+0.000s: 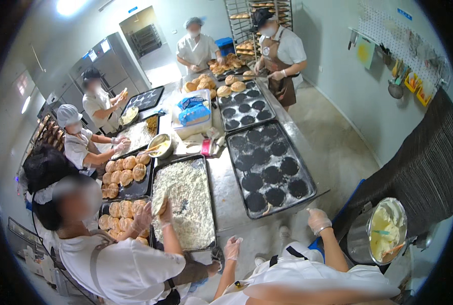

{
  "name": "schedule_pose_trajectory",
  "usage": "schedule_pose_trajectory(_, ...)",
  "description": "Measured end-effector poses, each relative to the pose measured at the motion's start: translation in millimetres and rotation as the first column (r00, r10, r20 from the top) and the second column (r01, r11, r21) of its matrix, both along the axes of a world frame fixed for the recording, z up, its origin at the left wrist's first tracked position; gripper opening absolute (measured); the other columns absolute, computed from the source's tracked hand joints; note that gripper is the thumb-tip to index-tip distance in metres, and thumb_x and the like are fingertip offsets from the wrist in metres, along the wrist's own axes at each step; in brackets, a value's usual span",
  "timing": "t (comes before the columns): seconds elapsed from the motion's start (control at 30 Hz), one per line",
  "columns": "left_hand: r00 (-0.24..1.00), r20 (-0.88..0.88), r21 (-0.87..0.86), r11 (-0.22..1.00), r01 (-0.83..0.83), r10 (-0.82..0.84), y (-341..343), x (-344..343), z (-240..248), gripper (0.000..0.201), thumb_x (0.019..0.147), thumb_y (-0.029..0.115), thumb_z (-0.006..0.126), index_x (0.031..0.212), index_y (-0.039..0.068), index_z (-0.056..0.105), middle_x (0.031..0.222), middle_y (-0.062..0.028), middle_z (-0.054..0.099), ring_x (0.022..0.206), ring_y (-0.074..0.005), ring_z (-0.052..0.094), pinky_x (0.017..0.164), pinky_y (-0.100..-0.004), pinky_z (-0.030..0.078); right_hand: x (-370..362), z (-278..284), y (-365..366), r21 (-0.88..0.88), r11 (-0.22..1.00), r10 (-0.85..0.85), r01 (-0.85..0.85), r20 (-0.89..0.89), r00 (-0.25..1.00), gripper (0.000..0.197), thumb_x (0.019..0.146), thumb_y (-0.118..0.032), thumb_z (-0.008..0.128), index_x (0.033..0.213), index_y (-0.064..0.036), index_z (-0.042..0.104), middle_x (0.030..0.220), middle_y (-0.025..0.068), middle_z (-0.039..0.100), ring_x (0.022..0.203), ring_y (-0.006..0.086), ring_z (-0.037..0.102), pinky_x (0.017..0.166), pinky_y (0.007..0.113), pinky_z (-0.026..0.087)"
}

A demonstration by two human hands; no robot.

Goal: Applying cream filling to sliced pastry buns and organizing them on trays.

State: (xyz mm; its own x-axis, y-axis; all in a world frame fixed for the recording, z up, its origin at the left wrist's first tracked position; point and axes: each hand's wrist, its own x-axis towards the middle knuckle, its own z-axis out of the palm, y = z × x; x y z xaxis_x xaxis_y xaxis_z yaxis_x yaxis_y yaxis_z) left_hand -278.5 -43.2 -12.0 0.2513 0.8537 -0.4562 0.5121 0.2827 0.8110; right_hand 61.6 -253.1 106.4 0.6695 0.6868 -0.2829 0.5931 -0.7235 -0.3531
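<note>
My left hand (233, 247), in a clear plastic glove, is raised with fingers apart and nothing in it, past the near right corner of a black tray (213, 216) of pale crumbly flakes. My right hand (319, 221), also gloved, hangs loosely open with bent fingers; I see nothing in it. It is nearest to a dark baking tray (312, 184) with round dark cups and white dusting on its rims. To its right stands a metal mixing bowl (359, 239) with pale yellow cream and a spatula (393, 250) in it.
At the left, a co-worker (120, 254) holds a flake-covered bun (160, 203) over the crumbs. Trays of golden buns (126, 177) stand beyond. Other people work around the steel table (221, 178). A cream bowl (165, 154) and a plastic tub (188, 131) sit mid-table.
</note>
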Motion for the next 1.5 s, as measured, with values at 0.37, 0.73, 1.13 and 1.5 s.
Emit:
schedule_pose_trajectory(0.37,0.951,-0.107,-0.124,0.945,-0.302,0.290,43,38,-34,0.068,0.081,0.035,0.077,0.134,-0.002,0.056,0.126,-0.0164,0.066,0.112,-0.0229,0.065,0.096,-0.0324,0.049,108,-39,83,-0.146,0.986,-0.116,0.079,-0.263,0.958,0.068,0.086,-0.029,0.066,0.142,0.0014,0.042,0.126,0.0268,0.061,0.116,0.0400,0.060,0.098,0.050,0.048)
schedule_pose_trajectory(0.73,0.928,-0.120,-0.207,0.906,-0.371,0.352,98,137,-91,0.063,0.087,0.042,0.068,0.130,-0.004,0.059,0.125,-0.0209,0.066,0.117,-0.0273,0.063,0.097,-0.0355,0.047,208,152,213,0.577,0.096,0.904,0.811,0.290,-0.313,0.092,0.093,-0.076,0.035,0.160,-0.0167,0.014,0.164,0.0103,0.022,0.150,0.0368,0.020,0.119,0.061,0.017)
schedule_pose_trajectory(1.13,0.938,0.033,0.011,0.939,-0.344,0.344,95,201,3,0.047,0.097,0.044,0.057,0.089,-0.001,0.069,0.074,-0.0086,0.065,0.067,-0.0208,0.058,0.063,-0.0411,0.046,246,191,259,0.891,0.197,0.979,0.410,-0.204,-0.027,0.082,0.099,-0.066,0.033,0.145,0.0006,0.042,0.147,0.0203,0.049,0.135,0.0378,0.048,0.114,0.055,0.034)
schedule_pose_trajectory(1.5,0.974,-0.216,0.728,0.676,0.118,0.063,114,190,-65,0.036,0.097,0.033,0.057,0.077,0.005,0.066,0.077,-0.0171,0.066,0.075,-0.0393,0.062,0.068,-0.0513,0.047,208,-90,124,-0.054,0.815,-0.578,0.577,-0.029,0.815,0.084,0.084,-0.062,0.063,0.130,0.0070,0.056,0.137,0.0311,0.052,0.129,0.0401,0.052,0.108,0.045,0.043)
